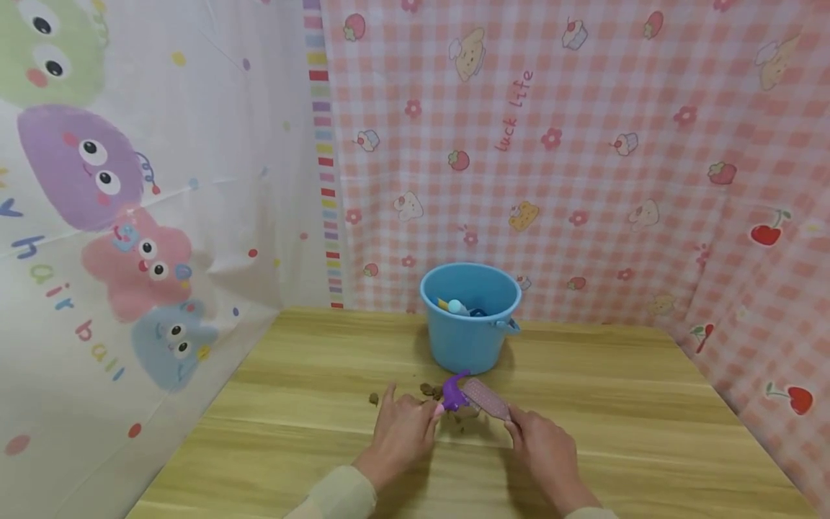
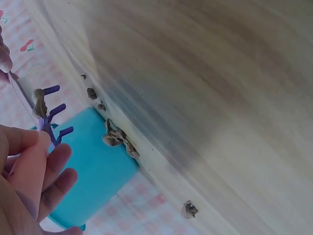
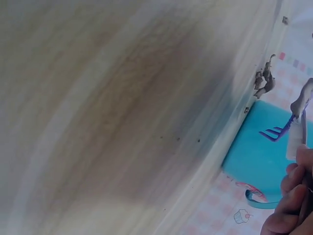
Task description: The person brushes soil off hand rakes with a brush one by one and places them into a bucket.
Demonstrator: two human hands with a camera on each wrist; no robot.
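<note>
My left hand (image 1: pixel 402 432) grips a small toy rake (image 1: pixel 455 395) by its pink handle (image 2: pixel 32 176); the purple tines (image 2: pixel 57 108) point away from the bucket in the left wrist view. A soft brown-grey lump (image 2: pixel 40 102) clings to the rake's head. My right hand (image 1: pixel 545 443) pinches one end of a flat, mauve, dotted strip (image 1: pixel 488 400), whose far end meets the rake head. What kind of tool the strip is, I cannot tell. Several brown, clay-like lumps (image 2: pixel 117 137) lie on the table below and to the left of the rake.
A light blue bucket (image 1: pixel 463 346) stands just behind the hands, with several small items inside and its handle hanging at the right. The wood-patterned table (image 1: pixel 292 447) meets a white printed sheet (image 1: pixel 253 180) at left and a pink checked cloth (image 1: pixel 583 180) behind.
</note>
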